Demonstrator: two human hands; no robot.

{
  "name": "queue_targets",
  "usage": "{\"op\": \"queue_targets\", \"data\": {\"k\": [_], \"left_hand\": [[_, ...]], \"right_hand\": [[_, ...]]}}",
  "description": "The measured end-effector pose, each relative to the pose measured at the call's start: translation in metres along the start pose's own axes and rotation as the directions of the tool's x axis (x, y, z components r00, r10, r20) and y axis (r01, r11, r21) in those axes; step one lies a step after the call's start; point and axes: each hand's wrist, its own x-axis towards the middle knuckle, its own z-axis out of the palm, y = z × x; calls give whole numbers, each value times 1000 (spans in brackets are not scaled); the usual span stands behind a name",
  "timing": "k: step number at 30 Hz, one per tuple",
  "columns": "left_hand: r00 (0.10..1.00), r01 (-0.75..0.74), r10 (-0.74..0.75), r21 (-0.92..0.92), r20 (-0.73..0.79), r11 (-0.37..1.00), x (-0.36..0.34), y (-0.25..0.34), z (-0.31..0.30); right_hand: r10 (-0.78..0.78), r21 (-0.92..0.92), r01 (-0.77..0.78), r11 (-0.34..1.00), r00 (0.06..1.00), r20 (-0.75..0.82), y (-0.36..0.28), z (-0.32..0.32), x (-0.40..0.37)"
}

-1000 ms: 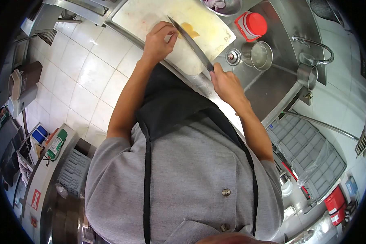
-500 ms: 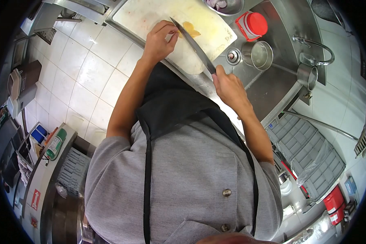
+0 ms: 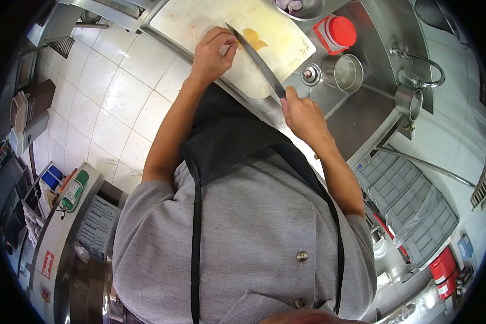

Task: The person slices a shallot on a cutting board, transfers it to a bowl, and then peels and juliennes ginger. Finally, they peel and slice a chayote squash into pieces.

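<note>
My right hand (image 3: 306, 114) is wrapped around the handle of a long kitchen knife (image 3: 262, 66). Its blade runs up and left across the white cutting board (image 3: 191, 19), with the tip just past my left fingertips. Thumb and fingers of my left hand (image 3: 213, 53) are closed in a pinch over the board, right beside the blade. A small yellow piece shows at these fingertips, mostly hidden by them. On the far side of the blade, thin yellow slices (image 3: 254, 39) lie in a little cluster on the board.
Beyond the board stands a metal bowl (image 3: 311, 13) with purple pieces. To the right, a red-lidded container (image 3: 341, 32), a metal pot (image 3: 347, 74) and a sink drain (image 3: 310, 74) are by the steel sink, under a curved faucet (image 3: 436, 73). Grey crates (image 3: 410, 197) stand lower right.
</note>
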Motion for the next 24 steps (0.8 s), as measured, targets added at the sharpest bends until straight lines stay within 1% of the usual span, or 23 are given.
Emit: {"op": "queue_targets", "data": {"k": [5, 14, 19, 22, 24], "left_hand": [[1000, 11, -11, -17, -16, 1000, -1, 0, 2], [1000, 12, -12, 8, -25, 1000, -4, -1, 2], [999, 21, -21, -1, -33, 1000, -4, 0, 3], [999, 31, -31, -3, -32, 1000, -5, 0, 2], [1000, 6, -5, 26, -30, 1000, -5, -1, 2]], "right_hand": [[1, -10, -2, 1000, 1000, -14, 2, 6, 4], [0, 46, -1, 999, 1000, 10, 0, 11, 19], [-14, 86, 15, 996, 1000, -15, 2, 18, 27], [-8, 73, 8, 997, 1000, -7, 1, 21, 32], [-12, 83, 13, 996, 1000, -18, 2, 25, 34]]}}
